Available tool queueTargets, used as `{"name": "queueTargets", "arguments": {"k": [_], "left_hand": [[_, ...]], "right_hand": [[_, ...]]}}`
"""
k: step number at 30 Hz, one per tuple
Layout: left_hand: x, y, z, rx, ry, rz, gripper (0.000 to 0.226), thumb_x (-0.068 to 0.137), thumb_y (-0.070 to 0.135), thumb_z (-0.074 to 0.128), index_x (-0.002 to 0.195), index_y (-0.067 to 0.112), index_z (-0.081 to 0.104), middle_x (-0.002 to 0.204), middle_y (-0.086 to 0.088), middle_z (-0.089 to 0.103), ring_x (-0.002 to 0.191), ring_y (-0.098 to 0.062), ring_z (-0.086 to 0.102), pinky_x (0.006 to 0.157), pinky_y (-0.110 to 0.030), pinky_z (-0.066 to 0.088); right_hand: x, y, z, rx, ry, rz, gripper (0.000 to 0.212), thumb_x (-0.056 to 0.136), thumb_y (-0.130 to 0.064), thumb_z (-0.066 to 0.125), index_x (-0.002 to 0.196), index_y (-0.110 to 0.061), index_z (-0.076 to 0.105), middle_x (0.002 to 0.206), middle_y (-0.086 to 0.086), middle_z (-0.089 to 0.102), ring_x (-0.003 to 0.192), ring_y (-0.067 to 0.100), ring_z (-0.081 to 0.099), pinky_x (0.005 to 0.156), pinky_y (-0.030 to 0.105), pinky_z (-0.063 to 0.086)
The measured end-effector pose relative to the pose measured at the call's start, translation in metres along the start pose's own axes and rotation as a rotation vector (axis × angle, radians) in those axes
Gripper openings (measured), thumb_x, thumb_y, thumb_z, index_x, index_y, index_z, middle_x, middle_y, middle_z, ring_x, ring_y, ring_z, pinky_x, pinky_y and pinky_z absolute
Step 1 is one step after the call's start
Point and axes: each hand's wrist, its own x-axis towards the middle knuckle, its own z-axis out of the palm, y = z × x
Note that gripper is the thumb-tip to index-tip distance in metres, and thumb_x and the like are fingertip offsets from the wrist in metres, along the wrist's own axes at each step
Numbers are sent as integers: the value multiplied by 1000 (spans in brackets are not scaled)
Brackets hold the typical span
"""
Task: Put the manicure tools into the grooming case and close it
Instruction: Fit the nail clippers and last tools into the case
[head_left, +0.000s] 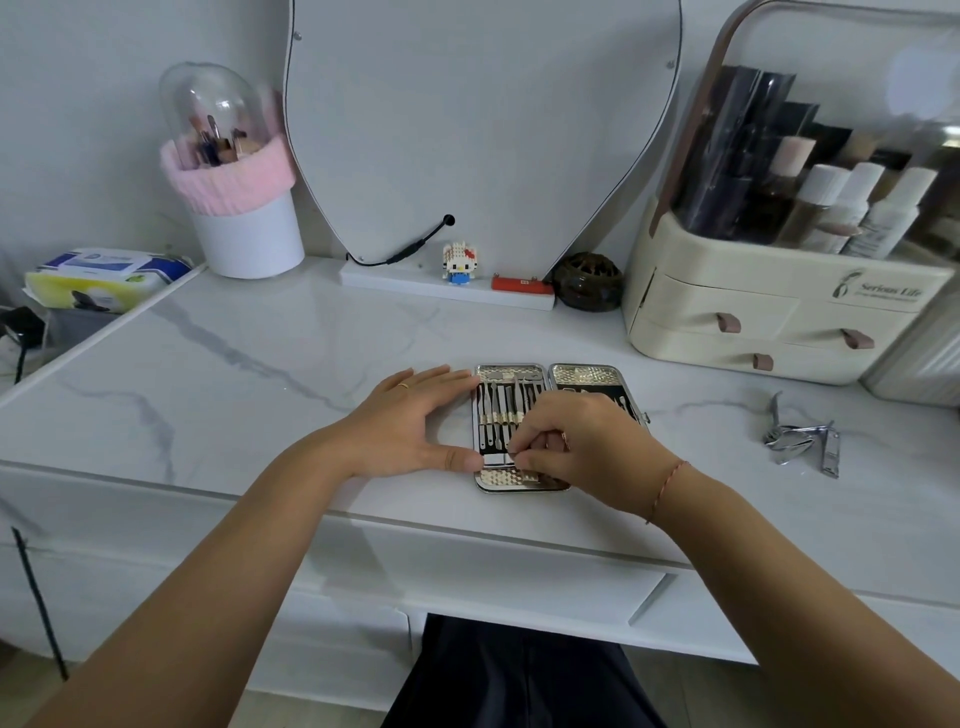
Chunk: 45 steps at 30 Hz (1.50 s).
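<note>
Head view: the grooming case (587, 375) lies open and flat on the white worktop (260, 374), near the front edge, in the middle. Its left half holds a row of tools (498, 400) tucked under a strap (501, 417). Much of the right half is hidden.

The left hand (410, 421) is flat with straight fingers. Its fingertips and thumb touch the left side of the case and hold nothing. The right hand (587, 441) has curled fingers that pinch a thin tool (513, 453) at the near end of the left half. The tool is too small to say what kind it is.

I think the step now is sliding this tool into its slot. To do it well, keep the left hand pressing so the case cannot slip. Point the tool straight along its slot, in line with the others. Push slowly until the strap hugs it. Do not bump the tools beside it, or they may pop out.

Some loose clippers (800, 441) wait on the worktop, well off to the right. They must go in too, so the case is not ready to close.
</note>
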Motion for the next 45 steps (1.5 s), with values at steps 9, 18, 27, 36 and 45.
{"name": "queueTargets", "arguments": {"k": [9,18,27,36,45], "left_hand": [[0,1,0,6,1,11,122,44,98,36,148,35,19,155,16,18,135,10,3,117,-27,1],[0,1,0,-53,-6,17,106,50,95,40,142,49,15,147,28,12,138,8,3,117,-26,1],[0,2,0,-94,49,-1,106,47,96,40,141,48,27,137,31,17,133,9,8,113,-23,5],[-2,6,-2,-109,62,-11,108,46,98,35,140,45,29,138,26,26,134,6,14,115,-26,9],[1,3,1,-65,62,-22,103,47,99,33,138,52,25,149,17,28,133,4,14,114,-26,10]], "right_hand": [[-6,6,6,62,99,53,5,76,-17,74,76,-13,70,66,-12,52,69,-2,53,62,7,38],[-40,42,-25,129,337,175,5,78,-19,73,82,-18,72,77,-8,64,69,7,54,63,12,42],[-128,141,-84,-18,740,834,16,77,-23,74,83,-9,67,65,0,59,61,14,52,58,27,37],[-127,157,-77,69,750,795,19,76,-21,75,88,-13,63,66,-1,55,63,19,51,66,29,41],[-125,149,-84,-153,425,626,19,73,-29,76,91,-26,70,88,2,55,81,18,51,83,36,42]]}}
